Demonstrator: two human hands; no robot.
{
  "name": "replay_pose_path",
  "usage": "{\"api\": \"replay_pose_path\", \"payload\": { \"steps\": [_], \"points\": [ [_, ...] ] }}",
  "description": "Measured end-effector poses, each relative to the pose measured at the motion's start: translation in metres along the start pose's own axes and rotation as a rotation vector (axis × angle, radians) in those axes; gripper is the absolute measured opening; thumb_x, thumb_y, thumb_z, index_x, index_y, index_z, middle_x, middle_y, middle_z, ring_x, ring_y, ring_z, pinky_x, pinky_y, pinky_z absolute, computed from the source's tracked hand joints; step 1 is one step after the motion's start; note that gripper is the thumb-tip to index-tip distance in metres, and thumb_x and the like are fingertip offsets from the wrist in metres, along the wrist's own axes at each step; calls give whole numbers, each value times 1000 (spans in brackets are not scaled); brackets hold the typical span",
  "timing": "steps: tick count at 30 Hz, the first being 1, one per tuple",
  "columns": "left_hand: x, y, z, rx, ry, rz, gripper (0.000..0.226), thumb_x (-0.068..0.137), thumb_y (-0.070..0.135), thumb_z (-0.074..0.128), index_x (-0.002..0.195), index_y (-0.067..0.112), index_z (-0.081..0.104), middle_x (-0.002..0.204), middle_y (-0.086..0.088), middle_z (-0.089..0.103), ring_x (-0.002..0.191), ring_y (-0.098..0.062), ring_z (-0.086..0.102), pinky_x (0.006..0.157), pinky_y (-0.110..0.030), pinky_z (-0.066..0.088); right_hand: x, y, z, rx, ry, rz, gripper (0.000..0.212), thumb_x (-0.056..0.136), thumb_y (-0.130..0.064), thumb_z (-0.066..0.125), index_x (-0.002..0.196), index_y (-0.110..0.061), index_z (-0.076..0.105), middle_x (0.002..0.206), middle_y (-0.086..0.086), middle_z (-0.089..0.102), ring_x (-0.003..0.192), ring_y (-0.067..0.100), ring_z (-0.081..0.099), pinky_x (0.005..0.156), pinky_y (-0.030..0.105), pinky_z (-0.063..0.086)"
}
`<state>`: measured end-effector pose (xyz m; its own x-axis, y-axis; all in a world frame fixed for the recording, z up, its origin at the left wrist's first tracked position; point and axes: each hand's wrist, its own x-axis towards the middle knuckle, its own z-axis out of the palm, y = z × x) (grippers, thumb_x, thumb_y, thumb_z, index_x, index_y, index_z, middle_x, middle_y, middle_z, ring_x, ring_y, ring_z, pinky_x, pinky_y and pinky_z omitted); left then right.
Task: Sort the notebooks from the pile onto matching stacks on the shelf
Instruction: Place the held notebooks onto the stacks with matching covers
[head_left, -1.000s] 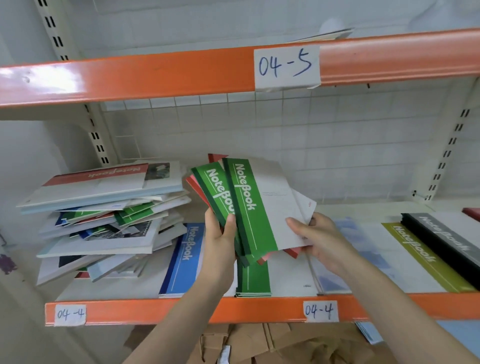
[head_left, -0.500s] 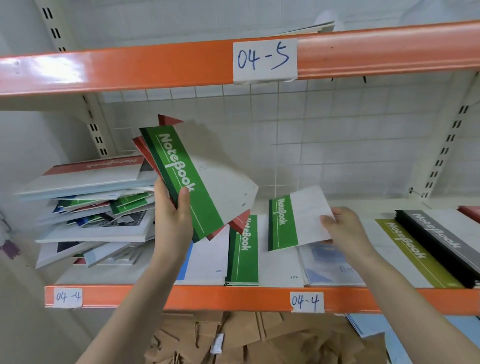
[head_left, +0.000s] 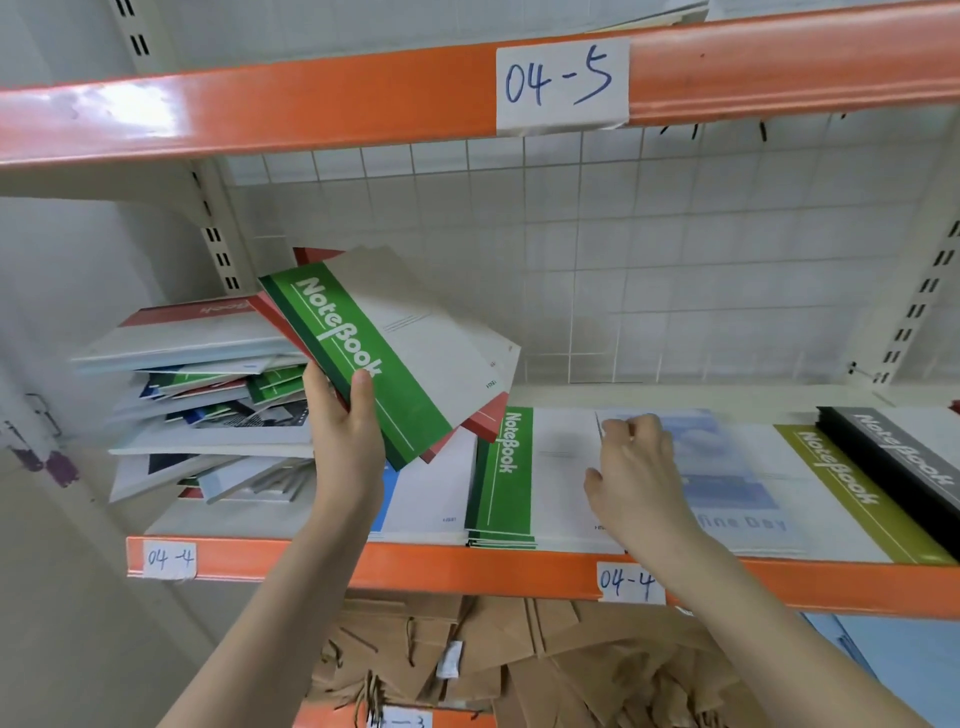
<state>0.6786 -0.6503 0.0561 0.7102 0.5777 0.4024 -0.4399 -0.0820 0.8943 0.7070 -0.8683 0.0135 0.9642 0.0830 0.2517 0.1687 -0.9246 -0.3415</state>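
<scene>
The left hand grips a fanned bunch of green-spined and red-spined paper notebooks, tilted above the orange-edged metal shelf. Right of that bunch, the right hand rests with loosely bent fingers on the flat green-spined stack, holding nothing. Left of the bunch sits the messy mixed pile.

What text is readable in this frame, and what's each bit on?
"04-5": paper label on the upper orange beam.
"04-4": left label and right label on the lower beam.
"NoteBook": green notebook gripped by the left hand.
"NoteBook": green stack, olive notebook, black notebook.
"fine Day", start hidden: blue sky notebook.
Partly cut off, ends "-3": bottom label.
Too small: cover corner print.
</scene>
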Motion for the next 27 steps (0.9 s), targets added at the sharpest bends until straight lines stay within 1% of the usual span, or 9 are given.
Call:
{"api": "replay_pose_path", "payload": {
  "steps": [3, 6, 11, 16, 19, 22, 24, 25, 27],
  "points": [
    [-2, -1, 0, -18, 2, -15, 23, 102, 14, 39, 111, 32, 49, 104, 8, 60, 98, -14, 57, 98, -53, 47, -5, -10, 3, 104, -86, -231, 42, 99, -21, 43, 140, -10, 39, 138, 8, 38, 129, 19, 34, 104, 25, 30],
    [-2, -4, 1, -34, -13, -18, 22, 102, 13, 39, 114, 28, 48, 106, 8, 60, 100, -14, 58, 98, -51, 48, -12, -16, 16, 62, -231, -402, 49, 100, -35, 39, 145, -17, 34, 150, 1, 31, 137, 15, 27, 112, 24, 19],
    [-4, -7, 0, -58, -57, -12, 23, 102, 13, 39, 113, 31, 48, 109, 8, 60, 103, -13, 58, 92, -41, 51, -9, -5, 23, -3, -287, -418, 52, 100, -42, 35, 148, -22, 28, 156, -5, 23, 141, 12, 21, 115, 26, 13],
    [-6, -10, 3, -87, -71, -69, 22, 102, 14, 41, 111, 32, 50, 112, 4, 59, 109, -21, 57, 98, -52, 48, -8, 0, 25, 10, -303, -444, 53, 100, -42, 35, 148, -23, 27, 156, -6, 21, 142, 12, 18, 116, 27, 12],
    [-7, -11, 6, -96, -82, -100, 25, 101, 17, 43, 125, 20, 47, 122, -2, 59, 116, -25, 56, 99, -56, 45, -7, 2, 28, 16, -287, -452, 52, 100, -42, 35, 148, -23, 27, 156, -6, 21, 142, 12, 18, 116, 27, 11],
    [-8, -13, 8, -102, -102, -119, 30, 101, 18, 43, 131, 19, 45, 124, -1, 59, 117, -25, 56, 98, -58, 45, -8, 4, 30, 63, -274, -470, 49, 100, -39, 38, 146, -23, 33, 153, -6, 29, 140, 10, 24, 116, 26, 16],
    [-8, -14, 9, -134, -128, -166, 28, 102, 18, 42, 129, 24, 47, 123, 3, 61, 115, -23, 59, 95, -55, 48, -6, 5, 27, 238, -240, -406, 39, 100, -28, 41, 137, -21, 46, 141, -8, 44, 130, 8, 38, 108, 20, 28],
    [-9, -14, 10, -158, -148, -210, 26, 102, 19, 42, 126, 26, 50, 120, 4, 63, 112, -23, 61, 90, -53, 52, -4, 5, 23, 370, -203, -314, 32, 100, -21, 41, 130, -20, 54, 132, -9, 52, 124, 7, 45, 101, 17, 33],
    [-11, -14, 12, -216, -202, -309, 22, 102, 21, 43, 119, 30, 53, 116, 4, 66, 104, -20, 66, 76, -46, 57, 4, 9, 10, 756, -124, -40, 25, 99, -12, 41, 109, -19, 62, 117, -4, 63, 110, 13, 59, 91, 20, 45]
  ]
}}
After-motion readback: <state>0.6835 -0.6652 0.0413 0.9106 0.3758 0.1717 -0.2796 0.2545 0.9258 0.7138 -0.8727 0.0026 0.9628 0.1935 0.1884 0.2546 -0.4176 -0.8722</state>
